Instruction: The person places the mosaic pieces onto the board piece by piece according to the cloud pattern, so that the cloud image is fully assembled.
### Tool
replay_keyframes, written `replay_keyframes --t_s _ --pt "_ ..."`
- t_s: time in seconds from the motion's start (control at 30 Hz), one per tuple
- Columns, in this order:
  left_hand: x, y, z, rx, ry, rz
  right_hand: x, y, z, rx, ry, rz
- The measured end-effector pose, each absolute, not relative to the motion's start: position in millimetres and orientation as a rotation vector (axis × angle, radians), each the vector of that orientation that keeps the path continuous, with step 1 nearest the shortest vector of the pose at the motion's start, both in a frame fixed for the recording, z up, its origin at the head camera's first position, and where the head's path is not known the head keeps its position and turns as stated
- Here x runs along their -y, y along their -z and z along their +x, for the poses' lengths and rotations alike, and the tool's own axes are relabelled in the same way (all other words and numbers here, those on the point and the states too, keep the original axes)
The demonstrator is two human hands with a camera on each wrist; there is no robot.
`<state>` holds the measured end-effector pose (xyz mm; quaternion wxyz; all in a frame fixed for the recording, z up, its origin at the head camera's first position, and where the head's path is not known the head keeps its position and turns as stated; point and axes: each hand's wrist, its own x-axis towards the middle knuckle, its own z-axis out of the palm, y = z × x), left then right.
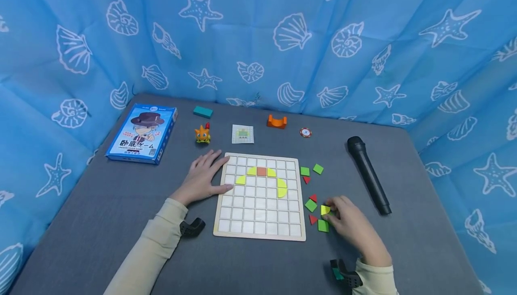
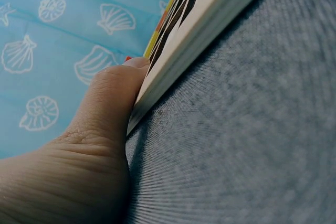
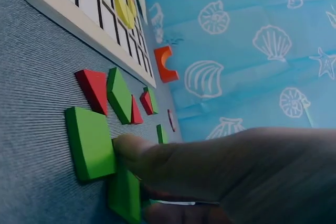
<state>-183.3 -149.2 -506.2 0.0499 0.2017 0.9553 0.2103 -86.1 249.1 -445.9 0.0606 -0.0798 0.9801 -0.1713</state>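
Note:
A pale wooden grid board (image 1: 260,237) has several yellow quarter-circle tiles (image 1: 240,179) and one orange square tile (image 1: 261,171) in its upper cells. My left hand (image 1: 203,176) rests at the board's left edge, fingers spread, its thumb touching the frame. To the right of the board, my right hand (image 1: 350,221) pinches a yellow quarter-circle tile (image 1: 325,210) between thumb and fingers. The thumb hides that tile in the right wrist view. Close by lie a green square tile (image 3: 90,142), another green tile (image 3: 124,198) partly under the hand, and red triangle tiles (image 3: 94,90).
Behind the board stand a printed pattern card (image 1: 243,134), an orange toy figure (image 1: 202,134), a teal block (image 1: 203,112), an orange arch block (image 1: 276,121) and a poker chip (image 1: 305,132). A blue game box (image 1: 142,133) lies left, a black microphone (image 1: 369,176) right.

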Motion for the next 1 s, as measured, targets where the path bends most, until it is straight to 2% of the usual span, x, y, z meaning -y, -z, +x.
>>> replay_keyframes --t_s 1.0 --pt "149 507 -183 -2.919 -0.638 0.606 -235 448 -91 -3.012 0.359 -0.214"
